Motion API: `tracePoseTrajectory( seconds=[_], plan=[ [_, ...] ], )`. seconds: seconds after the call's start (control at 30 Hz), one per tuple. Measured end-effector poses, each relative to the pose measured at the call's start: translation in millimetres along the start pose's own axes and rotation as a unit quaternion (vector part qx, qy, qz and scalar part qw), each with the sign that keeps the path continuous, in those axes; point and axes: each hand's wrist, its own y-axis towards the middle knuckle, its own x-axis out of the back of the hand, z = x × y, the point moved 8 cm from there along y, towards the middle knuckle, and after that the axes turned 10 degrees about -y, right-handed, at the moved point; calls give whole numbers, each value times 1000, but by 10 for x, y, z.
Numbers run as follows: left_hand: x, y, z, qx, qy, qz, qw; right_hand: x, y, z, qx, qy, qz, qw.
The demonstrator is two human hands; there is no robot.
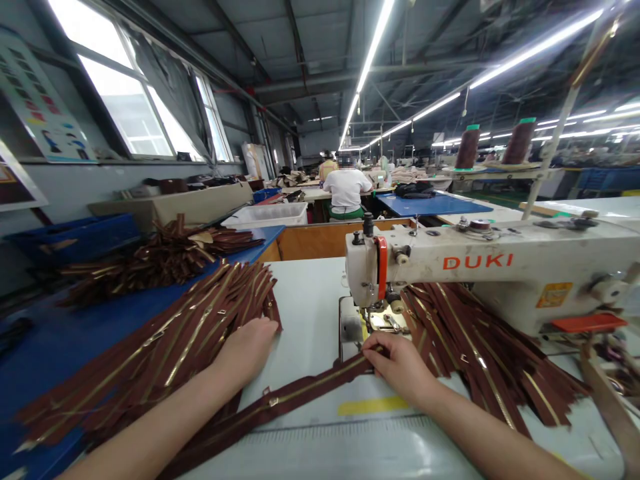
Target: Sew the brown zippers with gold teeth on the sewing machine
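Observation:
Between the thumb and fingers of my right hand (400,363) is the end of a brown zipper (305,387) with gold teeth, just in front of the sewing machine's needle area (373,320). The rest of this zipper trails left and down across the pale table, its pull lying near the middle. My left hand (253,347) rests at the right end of a pile of brown zippers (195,327), fingers curled down and partly hidden; whether it grips one is unclear. Another heap of zippers (465,340) lies under the arm of the white sewing machine (450,257).
A ruler strip (340,427) and yellow tape (373,405) mark the table front. More brown strips (165,257) lie on the blue table at left, near a blue bin (75,237). Thread cones (467,148) stand behind the machine. A person in white (347,190) sits ahead.

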Motion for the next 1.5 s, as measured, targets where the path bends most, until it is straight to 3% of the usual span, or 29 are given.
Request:
tracePoseTrajectory(
  seconds=[0.07, 0.17, 0.3, 0.4, 0.5, 0.67, 0.8, 1.03, 1.1, 1.17, 1.33, 1.5],
  plan=[
    [208, 124, 33, 27, -47, -21, 998, -5, -1, -9, 8, -4, -2, 1000],
    [734, 336, 126, 79, -135, -72, 985, -10, -4, -15, 12, -10, -2, 1000],
    [1511, 509, 154, 93, -272, -151, 946, -2, -11, 16, 19, -15, -6, 1000],
    [1905, 530, 124, 85, -345, -191, 915, -4, -16, 32, 25, -20, -7, 999],
    [2086, 506, 109, 82, -399, -207, 890, -8, -18, 46, 37, -23, -11, 999],
    [2168, 409, 131, 74, -445, -213, 867, -3, -18, 61, 45, -25, -18, 999],
    [2276, 339, 143, 53, -441, -228, 867, -2, -21, 69, 43, -21, -14, 999],
    [2638, 228, -13, -5, -354, -299, 886, -5, -33, 66, 36, -29, -9, 999],
    [2635, 151, -35, -21, -321, -299, 898, -5, -29, 75, 39, -30, -9, 999],
    [2510, 50, 31, -23, -291, -273, 917, -4, -24, 82, 40, -29, -9, 999],
    [1833, -351, 550, 48, -165, -157, 973, -9, -27, 67, 37, -25, -10, 999],
    [1286, -772, 1031, 118, -150, -54, 980, -16, -30, 55, 41, -25, -10, 999]
  ],
)
